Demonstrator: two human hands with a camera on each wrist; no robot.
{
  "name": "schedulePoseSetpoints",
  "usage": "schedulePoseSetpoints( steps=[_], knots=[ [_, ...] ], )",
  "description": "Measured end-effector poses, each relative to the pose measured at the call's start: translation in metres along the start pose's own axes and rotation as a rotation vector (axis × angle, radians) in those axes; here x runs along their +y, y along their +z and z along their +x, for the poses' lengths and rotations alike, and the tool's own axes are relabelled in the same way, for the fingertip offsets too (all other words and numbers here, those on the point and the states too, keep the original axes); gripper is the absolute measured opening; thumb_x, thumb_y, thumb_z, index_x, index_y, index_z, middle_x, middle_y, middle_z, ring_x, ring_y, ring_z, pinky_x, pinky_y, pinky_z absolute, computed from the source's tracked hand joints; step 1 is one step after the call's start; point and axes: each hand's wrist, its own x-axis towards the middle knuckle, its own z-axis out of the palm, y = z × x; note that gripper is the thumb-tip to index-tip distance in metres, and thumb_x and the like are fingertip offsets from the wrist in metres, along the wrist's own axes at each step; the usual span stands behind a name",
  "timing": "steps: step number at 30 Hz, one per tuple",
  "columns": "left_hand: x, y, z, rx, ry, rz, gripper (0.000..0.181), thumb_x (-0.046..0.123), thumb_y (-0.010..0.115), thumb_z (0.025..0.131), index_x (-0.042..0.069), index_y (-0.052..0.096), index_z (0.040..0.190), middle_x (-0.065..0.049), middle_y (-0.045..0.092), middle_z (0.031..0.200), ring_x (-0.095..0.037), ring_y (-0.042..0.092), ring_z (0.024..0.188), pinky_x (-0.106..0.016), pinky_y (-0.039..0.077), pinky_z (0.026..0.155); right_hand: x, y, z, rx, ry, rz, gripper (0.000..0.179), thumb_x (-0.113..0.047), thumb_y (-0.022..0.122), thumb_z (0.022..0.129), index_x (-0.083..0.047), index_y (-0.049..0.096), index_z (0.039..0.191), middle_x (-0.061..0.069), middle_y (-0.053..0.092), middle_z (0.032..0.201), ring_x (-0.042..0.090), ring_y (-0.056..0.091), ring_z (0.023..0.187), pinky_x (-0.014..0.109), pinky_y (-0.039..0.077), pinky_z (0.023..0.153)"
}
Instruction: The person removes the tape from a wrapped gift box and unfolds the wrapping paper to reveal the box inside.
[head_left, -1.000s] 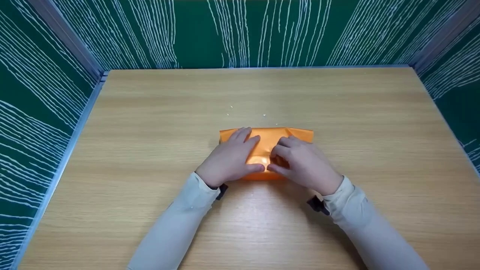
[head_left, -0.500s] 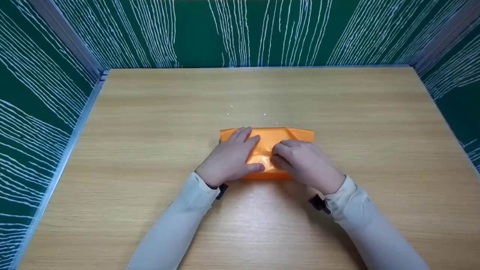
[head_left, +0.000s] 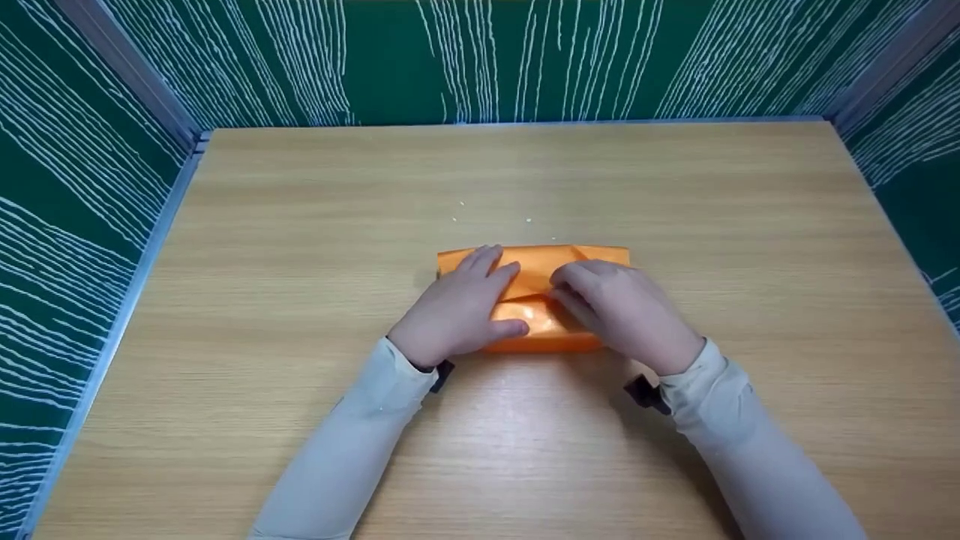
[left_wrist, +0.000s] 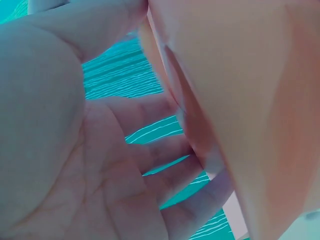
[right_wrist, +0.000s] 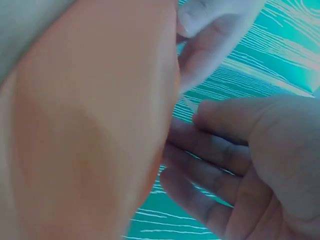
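Observation:
An orange wrapped package (head_left: 540, 341) lies in front of me on the table, with a fold running across its top. My left hand (head_left: 457, 307) rests on its left part, fingers spread and thumb along the near side. My right hand (head_left: 630, 311) is at the right part, thumb and fingertips pinching near the edge of the fold's flap (head_left: 534, 279). The flap stands slightly raised there. By the thumb in the right wrist view, a small pale sliver (right_wrist: 190, 104) shows; its kind is unclear. In the left wrist view the left hand's fingers (left_wrist: 165, 145) reach against the package's side.
Beyond the package, several tiny white specks (head_left: 529, 220) lie on the wooden table (head_left: 300, 225). Green walls (head_left: 390, 60) with white wavy lines stand at the back and both sides. A dark wrist camera (head_left: 646, 394) hangs below the right wrist.
The right thumb has closed to the fingertips, and the right hand has moved slightly up and to the right. The flap's edge has lifted a little. The left hand stays put.

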Motion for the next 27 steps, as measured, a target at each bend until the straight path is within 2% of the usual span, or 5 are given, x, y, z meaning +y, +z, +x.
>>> schedulePoseSetpoints(
  steps=[3,7,14,19,27],
  knots=[
    [0.0,0.0,0.001,0.003,0.002,0.012,0.082,0.056,0.064,0.097,0.014,0.037,0.162,-0.012,0.021,0.171,-0.029,0.016,0.158,-0.052,0.023,0.124,0.001,-0.01,-0.002,-0.022,0.007,-0.01,0.02,-0.015,0.077,0.094,-0.006,0.071,0.111,0.006,0.068,0.093,0.021,0.063,0.077,0.037,0.058,0.073],
    [0.0,0.0,0.002,0.01,0.011,0.021,0.082,0.057,0.063,0.097,0.013,0.037,0.161,-0.012,0.022,0.171,-0.029,0.017,0.158,-0.051,0.02,0.125,0.001,-0.019,-0.007,-0.103,0.053,-0.046,0.013,-0.016,0.078,0.093,-0.008,0.073,0.102,0.003,0.064,0.088,0.02,0.058,0.073,0.035,0.055,0.068],
    [-0.001,0.001,-0.001,0.022,0.006,0.016,0.082,0.056,0.065,0.096,0.014,0.039,0.161,-0.012,0.023,0.17,-0.031,0.019,0.157,-0.05,0.02,0.125,-0.005,-0.016,-0.01,-0.218,0.061,-0.048,0.01,-0.019,0.078,0.093,-0.011,0.078,0.1,0.002,0.065,0.091,0.017,0.058,0.074,0.034,0.055,0.07],
    [-0.001,0.001,-0.001,0.021,-0.003,0.004,0.083,0.056,0.065,0.096,0.014,0.038,0.161,-0.012,0.022,0.17,-0.031,0.018,0.157,-0.051,0.02,0.125,-0.007,-0.01,-0.009,-0.203,0.048,-0.073,0.013,-0.019,0.077,0.094,-0.009,0.076,0.103,0.004,0.064,0.095,0.021,0.058,0.08,0.037,0.055,0.074],
    [0.002,0.0,-0.001,0.043,0.016,0.007,0.082,0.054,0.066,0.095,0.012,0.039,0.16,-0.014,0.024,0.169,-0.034,0.021,0.156,-0.052,0.023,0.124,-0.002,-0.005,-0.009,-0.122,-0.004,-0.09,0.006,-0.012,0.073,0.093,-0.007,0.072,0.095,0.005,0.06,0.091,0.023,0.057,0.08,0.036,0.053,0.071]
  ],
)
